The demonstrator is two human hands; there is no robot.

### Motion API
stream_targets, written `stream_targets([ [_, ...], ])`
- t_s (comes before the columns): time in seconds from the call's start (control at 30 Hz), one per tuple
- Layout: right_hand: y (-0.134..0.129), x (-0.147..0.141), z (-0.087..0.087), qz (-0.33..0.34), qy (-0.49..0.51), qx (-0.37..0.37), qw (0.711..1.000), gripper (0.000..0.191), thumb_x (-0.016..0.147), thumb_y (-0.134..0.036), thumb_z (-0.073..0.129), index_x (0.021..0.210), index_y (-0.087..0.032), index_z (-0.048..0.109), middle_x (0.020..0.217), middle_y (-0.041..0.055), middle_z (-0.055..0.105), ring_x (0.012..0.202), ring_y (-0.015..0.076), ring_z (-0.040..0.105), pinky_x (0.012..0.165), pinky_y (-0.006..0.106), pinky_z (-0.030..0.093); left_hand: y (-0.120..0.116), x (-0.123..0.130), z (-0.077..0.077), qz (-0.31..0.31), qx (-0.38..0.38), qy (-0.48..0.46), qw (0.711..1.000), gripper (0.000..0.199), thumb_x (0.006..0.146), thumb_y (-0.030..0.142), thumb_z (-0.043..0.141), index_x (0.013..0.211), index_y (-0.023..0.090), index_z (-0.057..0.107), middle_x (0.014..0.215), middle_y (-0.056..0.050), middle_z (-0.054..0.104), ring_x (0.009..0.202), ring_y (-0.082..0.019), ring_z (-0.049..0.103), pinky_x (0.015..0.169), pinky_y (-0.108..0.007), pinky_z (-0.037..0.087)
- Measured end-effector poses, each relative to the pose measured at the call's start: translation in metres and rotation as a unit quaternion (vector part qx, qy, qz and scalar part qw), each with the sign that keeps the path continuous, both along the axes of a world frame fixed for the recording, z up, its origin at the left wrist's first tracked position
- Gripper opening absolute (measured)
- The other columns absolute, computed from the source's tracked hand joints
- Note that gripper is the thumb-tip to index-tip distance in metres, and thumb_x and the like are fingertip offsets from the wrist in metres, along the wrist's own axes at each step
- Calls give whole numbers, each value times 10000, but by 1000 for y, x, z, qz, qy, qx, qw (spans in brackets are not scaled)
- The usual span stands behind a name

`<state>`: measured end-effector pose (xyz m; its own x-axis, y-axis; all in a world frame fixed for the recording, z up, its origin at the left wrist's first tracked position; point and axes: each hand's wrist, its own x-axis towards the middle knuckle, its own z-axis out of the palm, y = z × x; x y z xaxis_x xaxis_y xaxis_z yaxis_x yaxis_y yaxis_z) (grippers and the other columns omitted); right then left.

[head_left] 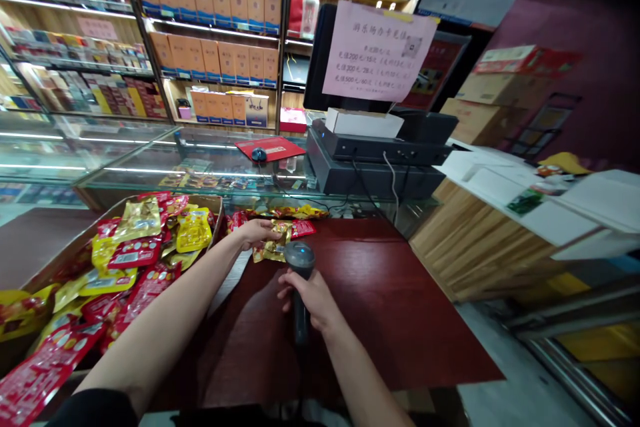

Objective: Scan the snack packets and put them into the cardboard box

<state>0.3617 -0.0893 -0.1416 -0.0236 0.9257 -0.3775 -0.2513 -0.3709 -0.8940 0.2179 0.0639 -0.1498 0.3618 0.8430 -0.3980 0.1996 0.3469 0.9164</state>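
Observation:
A dark barcode scanner (300, 255) is in my right hand (316, 298), its handle upright in my grip and a small blue light showing on its head. Just beyond and left of it, my left hand (257, 233) has its fingers and thumb closed on a shiny gold snack packet (274, 249) over the table. A red packet (303, 229) lies right behind that one. To the left, a cardboard box (219, 205) is heaped with red, yellow and gold snack packets (135, 252). Part of my left fingers' grip is hard to make out.
The dark red table (370, 293) ends at a glass counter (210, 157), which carries a mouse (259, 154) on a red mat and a monitor (320, 73) with a paper sign. Cables hang at the counter. White paper (233, 278) lies beside the box. Stocked shelves stand behind.

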Motion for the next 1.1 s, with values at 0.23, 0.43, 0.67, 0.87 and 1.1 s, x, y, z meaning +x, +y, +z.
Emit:
stream_targets([
  [0.23, -11, -9, 4, -12, -46, 6, 999, 161, 631, -303, 590, 628, -162, 511, 471, -42, 502, 379, 106, 496, 318, 202, 381, 0, 1, 2, 2, -15, -2, 1000, 406, 404, 254, 843, 726, 155, 615, 703, 17, 623, 627, -101, 535, 493, -195, 335],
  [0.43, -13, -9, 11, -4, -61, -2, 998, 144, 645, -293, 565, 620, -176, 485, 418, -56, 473, 348, 98, 469, 323, 203, 380, 1, 0, 1, 10, -22, -12, 1000, 393, 421, 239, 830, 729, 155, 602, 681, 16, 611, 619, -106, 550, 539, -215, 397],
  [0.67, -10, -7, 5, -20, -34, 23, 999, 159, 630, -306, 618, 666, -163, 556, 502, -29, 545, 439, 120, 523, 378, 217, 382, -1, 0, 5, -9, -17, -14, 1000, 407, 423, 265, 839, 743, 158, 609, 704, 25, 617, 635, -95, 547, 509, -192, 360],
  [0.87, 11, 13, 18, -138, -46, 108, 983, 183, 581, -180, 668, 763, -165, 655, 716, -19, 660, 689, 123, 589, 639, 219, 438, -11, 10, 23, -45, 2, -22, 999, 384, 453, 266, 829, 734, 157, 591, 665, 26, 614, 573, -88, 542, 480, -192, 336],
  [1.1, 49, 8, 63, -69, 39, 126, 989, 205, 578, -199, 682, 775, -164, 638, 654, -17, 630, 605, 120, 568, 616, 243, 438, -16, -1, 68, 5, 79, 14, 997, 350, 506, 281, 801, 733, 162, 562, 586, 41, 581, 479, -72, 491, 462, -194, 350],
])
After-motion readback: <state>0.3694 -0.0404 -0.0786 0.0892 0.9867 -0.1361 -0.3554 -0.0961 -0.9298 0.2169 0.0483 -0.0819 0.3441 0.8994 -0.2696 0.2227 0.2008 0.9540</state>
